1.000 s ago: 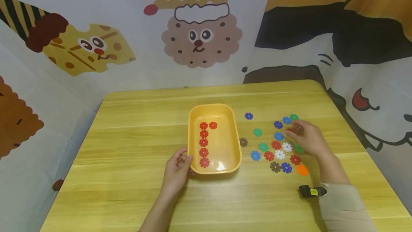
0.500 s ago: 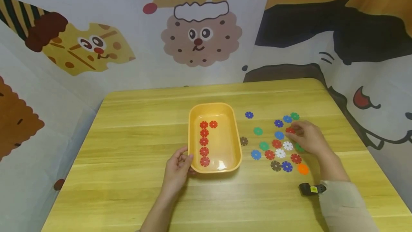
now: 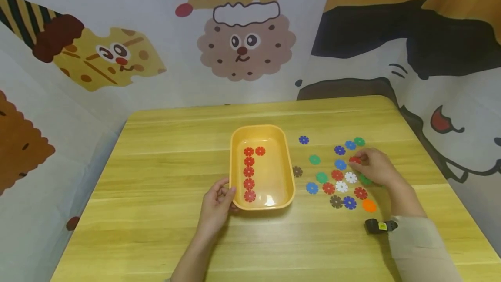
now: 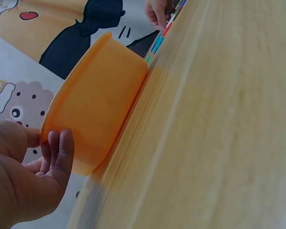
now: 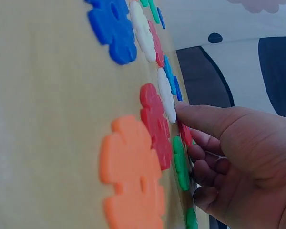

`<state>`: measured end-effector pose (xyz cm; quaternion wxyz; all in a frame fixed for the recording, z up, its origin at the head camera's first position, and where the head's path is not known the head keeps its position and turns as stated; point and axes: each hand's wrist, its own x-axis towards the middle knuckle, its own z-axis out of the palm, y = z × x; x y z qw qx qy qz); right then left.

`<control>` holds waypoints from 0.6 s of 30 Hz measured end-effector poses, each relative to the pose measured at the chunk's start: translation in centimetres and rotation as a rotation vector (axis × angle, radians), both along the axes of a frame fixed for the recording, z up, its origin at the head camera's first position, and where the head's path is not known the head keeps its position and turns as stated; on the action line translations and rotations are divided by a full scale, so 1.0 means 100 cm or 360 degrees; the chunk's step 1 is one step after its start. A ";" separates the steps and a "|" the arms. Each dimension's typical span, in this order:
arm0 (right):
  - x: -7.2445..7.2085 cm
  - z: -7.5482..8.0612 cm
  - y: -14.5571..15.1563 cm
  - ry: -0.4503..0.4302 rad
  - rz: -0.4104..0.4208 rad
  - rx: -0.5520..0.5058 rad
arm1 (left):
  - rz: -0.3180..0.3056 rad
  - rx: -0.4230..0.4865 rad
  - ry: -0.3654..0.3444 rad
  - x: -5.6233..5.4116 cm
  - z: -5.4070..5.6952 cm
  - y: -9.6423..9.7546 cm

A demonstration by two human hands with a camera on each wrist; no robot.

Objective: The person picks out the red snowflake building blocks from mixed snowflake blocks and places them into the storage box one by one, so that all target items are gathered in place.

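My left hand [image 3: 216,206] grips the lower left rim of a yellow plastic tray [image 3: 290,164], thumb over the edge; the left wrist view shows the fingers [image 4: 64,155] against its outer wall. Inside the tray, red snowflake discs [image 3: 248,172] form a column, with one more beside the top one. To the right, my right hand [image 3: 375,168] has thumb and fingers at a red snowflake disc [image 3: 354,160] among the loose ones. In the right wrist view this red disc [image 5: 185,133] sits between thumb and fingers, partly hidden by them.
Around the right hand lie loose snowflake discs: blue [image 3: 340,164], green [image 3: 315,159], white [image 3: 342,186], brown [image 3: 336,202], orange [image 3: 369,206] and more red [image 3: 361,193]. A black device [image 3: 376,226] is at the right wrist. A cartoon-printed cloth [image 3: 168,55] hangs behind the table [image 3: 156,164].
The right hand has shifted slightly and the red disc at its fingertips shows more plainly than before. The left hand and the tray keep their place.
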<state>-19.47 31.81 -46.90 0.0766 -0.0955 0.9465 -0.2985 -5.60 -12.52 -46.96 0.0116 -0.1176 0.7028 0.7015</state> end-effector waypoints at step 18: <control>0.004 0.003 0.003 0.0101 0.0089 -0.0012 | 0.0003 0.0002 0.0006 0.000 -0.002 0.000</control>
